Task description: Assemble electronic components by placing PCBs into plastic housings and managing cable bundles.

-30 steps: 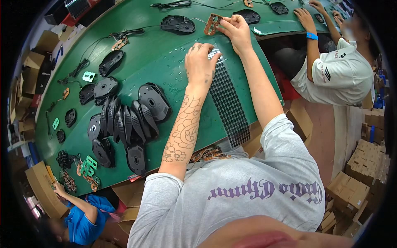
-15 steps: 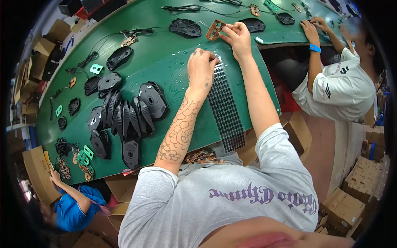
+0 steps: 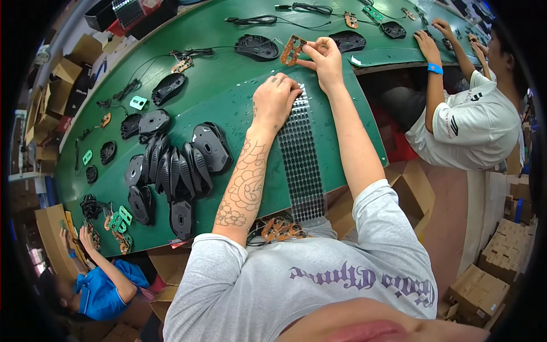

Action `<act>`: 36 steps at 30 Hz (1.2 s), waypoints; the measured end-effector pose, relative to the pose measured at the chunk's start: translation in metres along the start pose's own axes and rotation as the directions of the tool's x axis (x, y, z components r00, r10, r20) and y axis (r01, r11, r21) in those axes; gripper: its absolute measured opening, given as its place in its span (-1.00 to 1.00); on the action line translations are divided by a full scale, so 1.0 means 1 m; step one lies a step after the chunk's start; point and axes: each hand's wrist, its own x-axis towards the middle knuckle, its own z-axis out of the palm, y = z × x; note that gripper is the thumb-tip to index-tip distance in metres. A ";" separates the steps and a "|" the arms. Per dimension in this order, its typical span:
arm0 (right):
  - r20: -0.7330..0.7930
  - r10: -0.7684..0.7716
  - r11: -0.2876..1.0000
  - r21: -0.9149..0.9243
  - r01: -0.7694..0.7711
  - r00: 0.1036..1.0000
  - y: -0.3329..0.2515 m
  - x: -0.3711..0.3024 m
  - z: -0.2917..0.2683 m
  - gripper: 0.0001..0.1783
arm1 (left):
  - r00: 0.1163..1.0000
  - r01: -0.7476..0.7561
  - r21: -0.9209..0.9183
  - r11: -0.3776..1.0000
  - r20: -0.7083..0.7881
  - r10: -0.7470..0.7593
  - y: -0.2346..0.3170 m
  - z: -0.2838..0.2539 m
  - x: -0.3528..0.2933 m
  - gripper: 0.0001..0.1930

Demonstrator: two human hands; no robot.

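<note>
My right hand [image 3: 323, 64] pinches a brown circuit board [image 3: 292, 51] between thumb and fingers, tilted up above the green table [image 3: 239, 119]. A thin wire runs from the board toward an open black mouse shell [image 3: 256, 48] just left of it. My left hand [image 3: 274, 101] is closed at the top end of a long clear sheet of black oval pads [image 3: 298, 154], thumb and fingertips on its edge. That sheet lies down the table toward me and hangs over the front edge. Whether a single pad is between the left fingertips is too small to tell.
Black mouse shells [image 3: 171, 165] are piled to the left. More shells, cables [image 3: 250, 20] and small boards [image 3: 138, 102] lie along the table. Brown boards [image 3: 279, 228] sit near my lap. A person in white [image 3: 467, 119] works at right, one in blue [image 3: 108, 285] at left.
My right hand has tipped the circuit board and shifted it slightly left. My left hand has moved a little left and down, and the pad sheet's lower end has swung left.
</note>
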 end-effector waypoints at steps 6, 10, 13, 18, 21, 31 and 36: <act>0.054 -0.022 0.995 -0.094 0.027 0.998 0.000 -0.004 0.002 -0.75 | 0.846 0.381 -0.597 0.706 -0.082 -0.526 0.002 -0.019 0.012 -0.95; 0.153 0.028 0.986 -0.168 -0.002 0.988 0.004 -0.020 0.004 -0.76 | 0.846 0.369 -0.584 0.724 -0.112 -0.521 -0.008 -0.018 0.014 -0.95; 0.187 0.011 0.976 -0.217 0.030 0.982 0.007 -0.015 0.011 -0.74 | 0.870 0.319 -0.470 0.823 -0.199 -0.451 -0.021 -0.015 0.018 -0.92; 0.234 -0.005 0.956 -0.285 0.074 0.972 0.008 -0.015 0.019 -0.73 | 0.890 0.294 -0.285 0.912 -0.266 -0.370 -0.036 -0.013 0.014 -0.87; 0.245 -0.007 0.948 -0.307 0.085 0.969 0.008 -0.016 0.020 -0.72 | 0.892 0.318 -0.228 0.920 -0.256 -0.372 -0.039 -0.012 0.011 -0.86; 0.240 -0.088 0.935 -0.315 0.163 0.967 0.012 -0.014 0.025 -0.74 | 0.887 0.310 -0.238 0.921 -0.278 -0.370 -0.048 -0.008 0.011 -0.89; 0.377 -0.093 0.935 -0.284 0.210 0.921 0.022 -0.013 0.062 -0.70 | 0.796 0.437 -0.400 0.806 -0.245 -0.553 -0.059 -0.047 0.002 -0.90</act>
